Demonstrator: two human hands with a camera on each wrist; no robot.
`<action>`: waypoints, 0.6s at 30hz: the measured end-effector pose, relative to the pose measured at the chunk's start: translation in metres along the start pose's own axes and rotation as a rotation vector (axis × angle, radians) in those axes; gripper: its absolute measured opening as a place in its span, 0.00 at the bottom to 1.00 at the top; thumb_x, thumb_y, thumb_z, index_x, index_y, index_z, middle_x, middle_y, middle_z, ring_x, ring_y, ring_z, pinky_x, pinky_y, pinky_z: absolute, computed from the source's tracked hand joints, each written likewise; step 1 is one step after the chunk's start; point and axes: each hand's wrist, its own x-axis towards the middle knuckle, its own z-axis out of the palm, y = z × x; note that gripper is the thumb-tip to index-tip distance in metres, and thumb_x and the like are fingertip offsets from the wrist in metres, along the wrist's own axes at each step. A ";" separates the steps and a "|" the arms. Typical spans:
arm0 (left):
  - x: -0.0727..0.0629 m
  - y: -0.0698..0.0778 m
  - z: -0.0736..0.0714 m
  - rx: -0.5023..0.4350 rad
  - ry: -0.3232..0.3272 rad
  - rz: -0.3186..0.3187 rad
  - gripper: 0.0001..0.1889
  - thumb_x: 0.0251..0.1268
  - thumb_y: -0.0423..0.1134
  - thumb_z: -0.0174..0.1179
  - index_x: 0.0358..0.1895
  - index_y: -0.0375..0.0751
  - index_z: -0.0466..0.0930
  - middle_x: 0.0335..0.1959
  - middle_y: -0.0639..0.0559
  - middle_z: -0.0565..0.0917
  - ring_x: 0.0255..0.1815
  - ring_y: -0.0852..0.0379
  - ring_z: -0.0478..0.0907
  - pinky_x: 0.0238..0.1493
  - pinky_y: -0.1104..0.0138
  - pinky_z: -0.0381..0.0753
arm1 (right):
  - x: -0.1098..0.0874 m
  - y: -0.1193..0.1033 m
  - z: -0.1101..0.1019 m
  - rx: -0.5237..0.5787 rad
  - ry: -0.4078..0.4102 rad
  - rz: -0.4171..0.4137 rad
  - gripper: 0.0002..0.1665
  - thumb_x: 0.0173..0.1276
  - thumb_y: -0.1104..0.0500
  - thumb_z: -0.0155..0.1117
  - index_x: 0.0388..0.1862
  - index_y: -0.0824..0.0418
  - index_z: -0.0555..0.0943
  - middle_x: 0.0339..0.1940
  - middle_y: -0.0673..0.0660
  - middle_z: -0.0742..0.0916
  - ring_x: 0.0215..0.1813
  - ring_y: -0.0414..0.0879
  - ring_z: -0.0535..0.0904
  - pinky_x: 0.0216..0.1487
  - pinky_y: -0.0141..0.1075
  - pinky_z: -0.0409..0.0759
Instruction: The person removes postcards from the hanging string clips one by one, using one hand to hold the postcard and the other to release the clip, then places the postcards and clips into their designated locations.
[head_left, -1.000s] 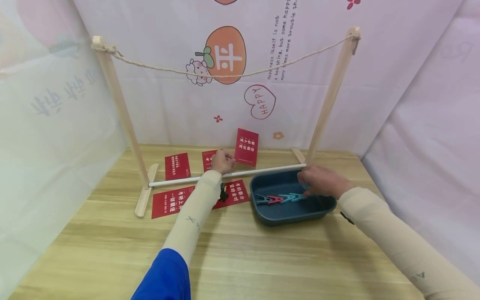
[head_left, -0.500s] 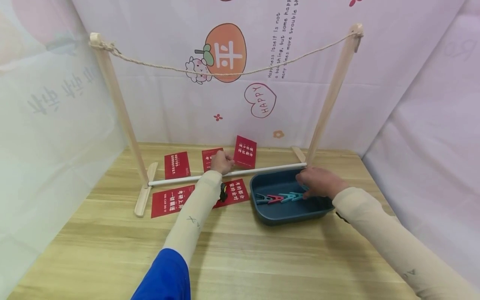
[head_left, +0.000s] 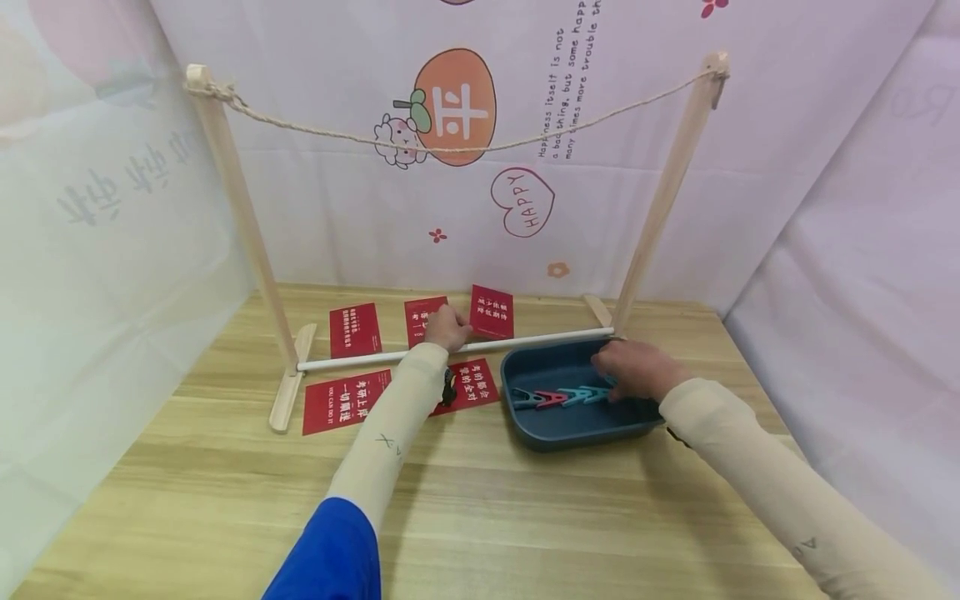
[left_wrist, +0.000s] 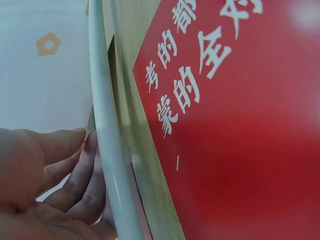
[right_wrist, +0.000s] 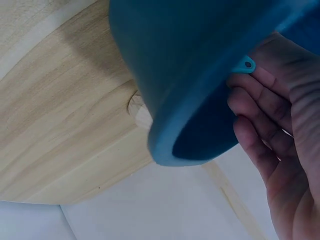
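Observation:
Behind the white crossbar (head_left: 525,342), my left hand (head_left: 447,327) pinches a red card (head_left: 492,313) with white lettering by its edge. The left wrist view shows thumb and fingertips meeting on the card's thin edge (left_wrist: 91,121). My right hand (head_left: 637,368) reaches into a dark blue plastic basin (head_left: 577,433). Its fingers grip a teal clothespin (right_wrist: 245,65), of which only one end shows past the fingers. Several teal and red clothespins (head_left: 551,399) lie in a row on the basin's floor, left of that hand.
A wooden frame with two posts (head_left: 240,208) carries a sagging twine line (head_left: 420,150) across its top. More red cards (head_left: 345,402) lie flat before and behind the crossbar. A printed white cloth (head_left: 337,225) hangs at the back of the wooden table (head_left: 480,517).
The red card in my left hand has tipped down from nearly upright to a lower slant. My right hand has shifted slightly left inside the basin.

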 end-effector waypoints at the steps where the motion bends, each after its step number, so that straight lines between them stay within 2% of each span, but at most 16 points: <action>1: 0.000 0.000 0.000 0.001 -0.001 -0.002 0.10 0.79 0.38 0.62 0.51 0.36 0.90 0.50 0.41 0.91 0.50 0.46 0.86 0.51 0.58 0.86 | 0.000 0.000 0.001 -0.001 0.002 -0.004 0.22 0.53 0.53 0.88 0.41 0.58 0.85 0.39 0.55 0.89 0.40 0.47 0.85 0.45 0.45 0.89; 7: 0.002 -0.003 0.002 0.032 0.021 0.020 0.09 0.78 0.37 0.63 0.48 0.37 0.91 0.50 0.43 0.91 0.50 0.46 0.86 0.52 0.57 0.87 | 0.002 0.000 0.003 0.017 0.019 -0.018 0.23 0.53 0.51 0.88 0.42 0.58 0.86 0.39 0.55 0.89 0.41 0.48 0.85 0.46 0.46 0.89; 10: 0.004 -0.004 0.001 0.046 0.046 0.038 0.09 0.77 0.37 0.63 0.44 0.37 0.92 0.48 0.43 0.92 0.46 0.47 0.86 0.47 0.58 0.86 | 0.002 -0.001 -0.001 0.030 0.042 -0.016 0.23 0.58 0.51 0.85 0.45 0.61 0.86 0.39 0.56 0.89 0.41 0.49 0.86 0.47 0.48 0.89; 13: 0.004 -0.004 -0.001 0.032 0.052 0.049 0.09 0.77 0.37 0.63 0.45 0.37 0.92 0.48 0.43 0.92 0.46 0.47 0.85 0.45 0.58 0.84 | 0.001 -0.005 -0.005 0.046 0.107 -0.015 0.22 0.64 0.50 0.81 0.48 0.64 0.86 0.40 0.58 0.89 0.41 0.51 0.87 0.49 0.50 0.89; 15: 0.004 -0.004 -0.003 0.017 0.044 0.060 0.10 0.77 0.37 0.62 0.48 0.37 0.91 0.50 0.42 0.91 0.49 0.46 0.85 0.49 0.57 0.85 | -0.001 -0.009 -0.008 0.066 0.152 -0.003 0.24 0.69 0.49 0.77 0.52 0.66 0.86 0.44 0.61 0.90 0.45 0.54 0.88 0.52 0.53 0.89; 18: 0.002 -0.003 -0.006 0.022 0.037 0.090 0.13 0.78 0.39 0.60 0.56 0.38 0.88 0.56 0.41 0.89 0.58 0.44 0.85 0.59 0.54 0.86 | -0.004 -0.015 -0.012 0.118 0.194 0.048 0.31 0.74 0.45 0.71 0.63 0.68 0.83 0.56 0.67 0.89 0.57 0.62 0.88 0.62 0.58 0.85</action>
